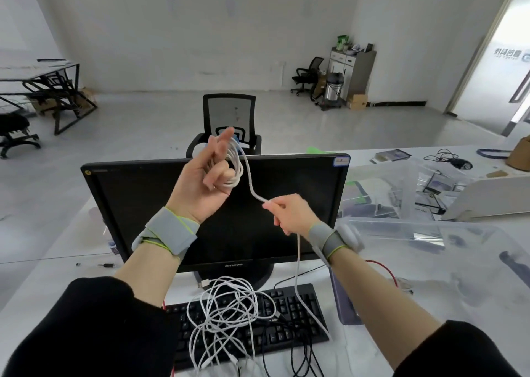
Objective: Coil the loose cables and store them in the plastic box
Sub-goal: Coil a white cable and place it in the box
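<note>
Tangled cables [226, 319] on keyboard [286, 313] below both hands, left hand [206, 181] raised, white cable [249, 181] coiled round its fingers, right hand [289, 213] gripping the cable's tail, box [430, 233] right of it.

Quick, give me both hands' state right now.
Left hand: raised, loops of the white cable wound round its fingers.
Right hand: closed, gripping the same cable's free run.
</note>
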Demonstrator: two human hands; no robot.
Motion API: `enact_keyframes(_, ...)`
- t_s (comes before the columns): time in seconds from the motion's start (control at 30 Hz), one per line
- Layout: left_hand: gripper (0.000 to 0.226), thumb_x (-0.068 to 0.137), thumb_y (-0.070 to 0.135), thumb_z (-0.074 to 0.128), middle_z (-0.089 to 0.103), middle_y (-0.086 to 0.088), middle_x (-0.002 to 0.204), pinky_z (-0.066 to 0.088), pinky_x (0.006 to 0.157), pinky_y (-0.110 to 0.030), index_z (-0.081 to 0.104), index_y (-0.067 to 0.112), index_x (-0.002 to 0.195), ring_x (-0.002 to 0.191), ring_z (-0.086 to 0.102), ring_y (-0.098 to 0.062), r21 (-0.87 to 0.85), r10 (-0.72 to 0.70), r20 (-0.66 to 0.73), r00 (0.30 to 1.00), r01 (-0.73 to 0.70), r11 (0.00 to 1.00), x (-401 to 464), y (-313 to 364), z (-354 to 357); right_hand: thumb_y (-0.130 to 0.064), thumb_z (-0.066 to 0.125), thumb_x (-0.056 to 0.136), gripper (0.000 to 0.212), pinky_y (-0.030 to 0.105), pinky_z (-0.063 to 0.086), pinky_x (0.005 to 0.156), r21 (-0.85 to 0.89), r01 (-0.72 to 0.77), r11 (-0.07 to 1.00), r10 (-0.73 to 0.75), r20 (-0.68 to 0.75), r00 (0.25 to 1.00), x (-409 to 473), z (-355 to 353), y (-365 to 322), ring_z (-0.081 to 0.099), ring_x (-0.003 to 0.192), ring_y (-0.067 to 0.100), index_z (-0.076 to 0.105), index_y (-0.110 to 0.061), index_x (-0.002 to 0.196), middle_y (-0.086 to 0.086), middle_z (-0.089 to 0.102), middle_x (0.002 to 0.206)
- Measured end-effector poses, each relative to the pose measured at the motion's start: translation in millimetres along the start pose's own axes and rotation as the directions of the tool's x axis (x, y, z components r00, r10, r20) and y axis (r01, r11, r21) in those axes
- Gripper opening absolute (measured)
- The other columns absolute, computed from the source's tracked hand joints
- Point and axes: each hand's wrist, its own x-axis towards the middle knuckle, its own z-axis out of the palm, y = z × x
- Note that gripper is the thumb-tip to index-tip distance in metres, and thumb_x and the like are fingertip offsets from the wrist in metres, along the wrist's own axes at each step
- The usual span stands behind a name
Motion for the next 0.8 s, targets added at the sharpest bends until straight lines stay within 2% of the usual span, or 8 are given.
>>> enact_keyframes(0.13, 0.022, 0.095, 0.016, 0.048, 0.069, 0.003, 0.112, 0.044, 0.051, -0.01, 0.058, 0.014, 0.115, 0.055, 0.058, -0.001, 0.095, 0.096, -0.186, 0.978, -0.079, 0.992, 8.2, 2.9, -1.9, -0.04, 0.054, 0.092, 0.032, 0.018, 0.042, 0.065, -0.297, 0.171, 0.94, -0.042, 0.396, 0.917, -20.7, 19.7, -15.0, 0.05, 0.06, 0.007, 0.067, -0.017, 0.074, -0.002, 0.06, 0.067)
enact_keyframes(0.23, 0.041, 0.095, 0.015, 0.052, 0.06, -0.004, 0.127, 0.054, 0.082, -0.02, 0.046, 0.015, 0.135, 0.094, 0.069, -0.011, 0.362, 0.152, -0.29, 0.945, -0.038, 0.931, 12.1, -2.2, -19.1, -0.037, 0.057, 0.092, 0.026, 0.009, 0.037, 0.058, -0.336, 0.276, 0.9, -0.035, 0.577, 0.816, -38.3, 16.6, -36.2, 0.051, 0.051, -0.003, 0.073, -0.016, 0.093, -0.006, 0.055, 0.064)
enact_keyframes(0.37, 0.054, 0.102, 0.007, 0.034, 0.026, -0.001, 0.155, 0.039, 0.103, -0.024, 0.013, 0.015, 0.151, 0.124, 0.051, -0.017, 0.815, 0.166, -0.229, 0.959, 0.096, 0.572, 7.0, -18.5, -41.3, -0.034, 0.054, 0.093, 0.028, 0.012, 0.036, 0.056, -0.307, 0.425, 0.851, -0.173, 0.601, 0.781, -48.9, -1.4, -66.4, 0.046, 0.049, 0.002, 0.074, -0.015, 0.091, -0.007, 0.048, 0.058)
enact_keyframes(0.43, 0.056, 0.102, 0.007, 0.032, 0.025, 0.003, 0.155, 0.036, 0.094, -0.01, 0.009, 0.014, 0.152, 0.12, 0.053, -0.013, 0.937, 0.133, -0.185, 0.974, 0.133, 0.322, 4.3, -25.5, -44.3, -0.03, 0.056, 0.093, 0.027, 0.01, 0.036, 0.053, -0.27, 0.448, 0.852, -0.27, 0.507, 0.818, -47.1, -10.8, -75.3, 0.049, 0.049, -0.003, 0.074, -0.011, 0.088, -0.01, 0.051, 0.059)
enact_keyframes(0.5, 0.055, 0.102, 0.011, 0.034, 0.036, 0.004, 0.147, 0.037, 0.078, 0.002, 0.011, 0.014, 0.152, 0.092, 0.058, 0.005, 0.976, 0.08, -0.192, 0.978, 0.182, 0.116, 3.0, -29.7, -44.8, -0.027, 0.06, 0.091, 0.022, 0.009, 0.035, 0.051, -0.221, 0.428, 0.876, -0.359, 0.29, 0.887, -39.9, -22.7, -77.0, 0.048, 0.048, -0.009, 0.073, -0.009, 0.087, -0.01, 0.055, 0.062)
enact_keyframes(0.57, 0.051, 0.102, 0.021, 0.034, 0.052, -0.008, 0.137, 0.043, 0.074, -0.006, 0.019, 0.015, 0.15, 0.066, 0.059, 0.006, 0.973, -0.008, -0.231, 0.973, 0.231, 0.007, 1.2, -32.7, -43.3, -0.024, 0.062, 0.089, 0.017, 0.007, 0.037, 0.055, -0.178, 0.407, 0.896, -0.406, 0.042, 0.913, -30.5, -35.5, -71.9, 0.049, 0.052, -0.012, 0.073, -0.011, 0.091, -0.012, 0.057, 0.065)
enact_keyframes(0.67, 0.047, 0.103, 0.036, 0.029, 0.071, -0.009, 0.107, 0.047, 0.061, -0.01, 0.052, 0.002, 0.125, 0.056, 0.058, -0.014, 0.958, -0.136, -0.235, 0.962, 0.253, 0.136, -4.2, -34.1, -29.7, -0.017, 0.065, 0.087, 0.01, 0.007, 0.04, 0.068, -0.041, 0.364, 0.931, -0.364, -0.209, 0.908, -15.3, -44.2, -59.8, 0.054, 0.065, -0.007, 0.072, -0.012, 0.092, -0.014, 0.058, 0.07)
enact_keyframes(0.8, 0.065, 0.095, 0.052, 0.021, 0.067, 0.0, 0.056, 0.047, 0.068, -0.015, 0.053, 0.003, 0.123, 0.031, 0.043, -0.006, 0.93, -0.351, -0.146, 0.925, 0.249, 0.271, -8.8, -34.3, -11.4, -0.018, 0.067, 0.086, 0.007, 0.012, 0.043, 0.076, 0.025, 0.334, 0.942, -0.315, -0.269, 0.91, -3.0, -37.5, -46.5, 0.057, 0.079, 0.001, 0.07, -0.015, 0.091, -0.007, 0.065, 0.083)
